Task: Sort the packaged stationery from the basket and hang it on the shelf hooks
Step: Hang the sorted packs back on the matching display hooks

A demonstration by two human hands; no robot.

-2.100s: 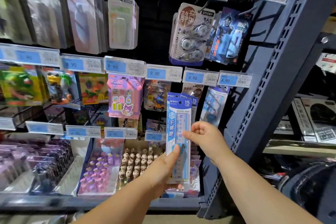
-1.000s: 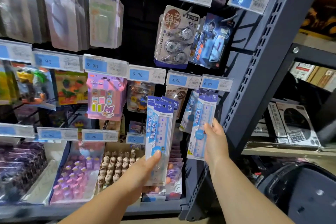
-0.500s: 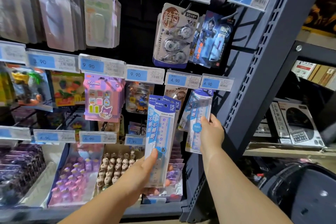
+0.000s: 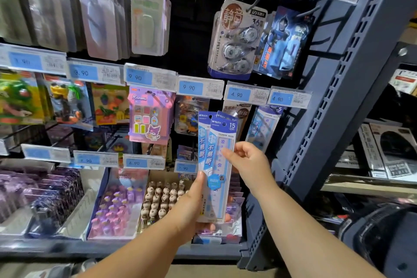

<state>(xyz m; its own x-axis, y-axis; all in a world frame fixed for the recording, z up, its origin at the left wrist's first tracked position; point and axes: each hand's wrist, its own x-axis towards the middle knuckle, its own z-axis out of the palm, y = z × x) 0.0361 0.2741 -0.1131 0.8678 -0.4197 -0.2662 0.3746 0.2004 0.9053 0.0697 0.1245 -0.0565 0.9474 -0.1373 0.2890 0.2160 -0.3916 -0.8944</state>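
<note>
my left hand grips lower end of ruler packs, thumb flat on front. my right hand curled, pinching right edge of front pack. packs long, flat, glossy plastic, blue-white card, held upright near me. hung ruler pack just right of them, under price tag. slotted grey upright further right.

Price tag over hung ruler pack top.
</note>
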